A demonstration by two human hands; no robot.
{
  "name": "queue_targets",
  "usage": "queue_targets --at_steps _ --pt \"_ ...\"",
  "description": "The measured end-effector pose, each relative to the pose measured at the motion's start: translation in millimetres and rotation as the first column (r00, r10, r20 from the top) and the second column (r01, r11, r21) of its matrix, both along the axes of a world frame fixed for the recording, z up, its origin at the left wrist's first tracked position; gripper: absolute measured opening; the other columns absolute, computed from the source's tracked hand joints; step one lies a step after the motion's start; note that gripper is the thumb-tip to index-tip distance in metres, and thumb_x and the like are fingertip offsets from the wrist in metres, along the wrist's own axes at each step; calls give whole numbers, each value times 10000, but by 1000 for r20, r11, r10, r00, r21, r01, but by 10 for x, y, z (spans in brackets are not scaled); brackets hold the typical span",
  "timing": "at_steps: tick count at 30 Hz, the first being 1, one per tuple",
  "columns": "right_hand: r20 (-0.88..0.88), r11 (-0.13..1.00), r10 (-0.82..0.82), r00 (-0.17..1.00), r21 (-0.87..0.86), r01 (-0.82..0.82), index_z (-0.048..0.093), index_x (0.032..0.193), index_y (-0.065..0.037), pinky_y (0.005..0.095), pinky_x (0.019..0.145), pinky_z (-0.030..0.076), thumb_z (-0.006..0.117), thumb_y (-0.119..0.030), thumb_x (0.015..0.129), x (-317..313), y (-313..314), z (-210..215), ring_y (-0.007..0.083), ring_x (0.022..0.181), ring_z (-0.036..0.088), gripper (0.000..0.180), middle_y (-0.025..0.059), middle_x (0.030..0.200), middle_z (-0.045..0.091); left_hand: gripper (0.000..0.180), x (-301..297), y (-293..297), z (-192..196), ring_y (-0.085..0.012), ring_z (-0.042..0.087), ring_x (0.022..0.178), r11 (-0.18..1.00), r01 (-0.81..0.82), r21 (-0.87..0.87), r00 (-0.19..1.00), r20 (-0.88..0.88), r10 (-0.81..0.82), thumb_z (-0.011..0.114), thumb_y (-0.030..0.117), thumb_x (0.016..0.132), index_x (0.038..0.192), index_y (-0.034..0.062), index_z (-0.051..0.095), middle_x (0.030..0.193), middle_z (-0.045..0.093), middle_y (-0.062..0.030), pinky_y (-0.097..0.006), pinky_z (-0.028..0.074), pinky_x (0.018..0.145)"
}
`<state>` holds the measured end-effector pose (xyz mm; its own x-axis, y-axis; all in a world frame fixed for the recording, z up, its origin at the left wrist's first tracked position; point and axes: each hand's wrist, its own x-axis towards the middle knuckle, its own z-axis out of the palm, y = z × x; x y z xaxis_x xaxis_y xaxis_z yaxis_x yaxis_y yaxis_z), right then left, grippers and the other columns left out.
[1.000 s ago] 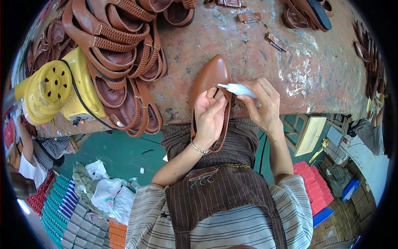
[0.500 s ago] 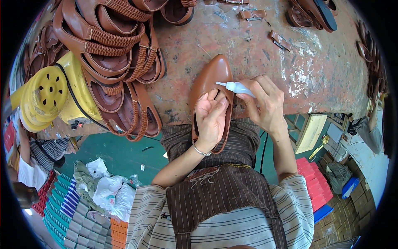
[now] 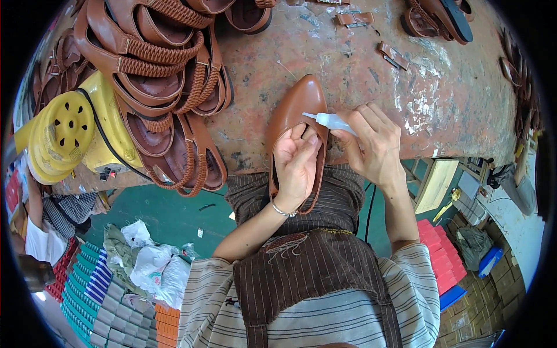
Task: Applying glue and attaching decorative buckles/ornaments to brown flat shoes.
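A brown leather shoe (image 3: 299,100) with a pointed toe lies at the near edge of the worktable, toe facing away from me. My left hand (image 3: 297,165) reaches into its opening and grips the shoe, fingers partly hidden inside. In my right hand (image 3: 374,142) is a small whitish glue bottle (image 3: 332,121), held sideways between thumb and fingers. Its thin nozzle points left, at the upper of the shoe just ahead of the opening. Whether the tip touches the leather I cannot tell.
Brown sandals (image 3: 156,64) are piled at the left, beside a yellow machine (image 3: 61,130) with a black cable. Loose buckled straps (image 3: 393,56) lie on the scuffed worktable (image 3: 348,75). More sandals (image 3: 441,20) sit at the far right. White plastic bags (image 3: 159,269) rest below, left.
My right hand and the glue bottle have shifted very slightly to the right. My left hand and the shoe stay almost in place.
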<state>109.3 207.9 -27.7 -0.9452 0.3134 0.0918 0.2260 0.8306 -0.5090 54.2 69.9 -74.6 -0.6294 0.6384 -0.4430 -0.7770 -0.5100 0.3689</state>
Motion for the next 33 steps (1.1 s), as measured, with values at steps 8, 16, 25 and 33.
queue_targets --at_steps 8,16,25,33 --pt "13 1000 -2 1000 -2 2 584 813 -60 348 533 443 695 -153 750 -38 -14 36 244 648 532 158 63 704 522 173 -37 35 85 -132 514 1026 997 27 -71 999 26 -25 482 -108 872 1027 -35 461 1051 514 -68 -280 421 924" --pt "-6 1000 -1 1000 2 1 591 829 -55 353 541 446 696 -148 744 -8 16 51 249 655 534 164 63 710 529 326 4 -17 -11 -190 489 1156 999 16 -35 1000 1 -16 472 -90 883 1203 -60 419 1201 508 -109 -338 394 1000" --pt "-138 872 -291 947 -445 203 660 934 -17 280 706 480 694 -77 771 322 178 -165 196 808 621 177 100 933 660 397 10 -15 -27 -168 513 1041 1000 -4 -18 1000 17 4 510 -76 852 1240 -65 425 1145 528 -95 -363 373 1027" --pt "-284 661 -749 599 -249 708 541 1119 21 260 871 434 558 -88 939 823 747 -603 117 975 581 211 108 1098 658 134 -2 -56 -110 -116 506 876 995 -37 97 999 -8 38 541 -64 857 933 20 470 910 496 -29 -304 417 887"
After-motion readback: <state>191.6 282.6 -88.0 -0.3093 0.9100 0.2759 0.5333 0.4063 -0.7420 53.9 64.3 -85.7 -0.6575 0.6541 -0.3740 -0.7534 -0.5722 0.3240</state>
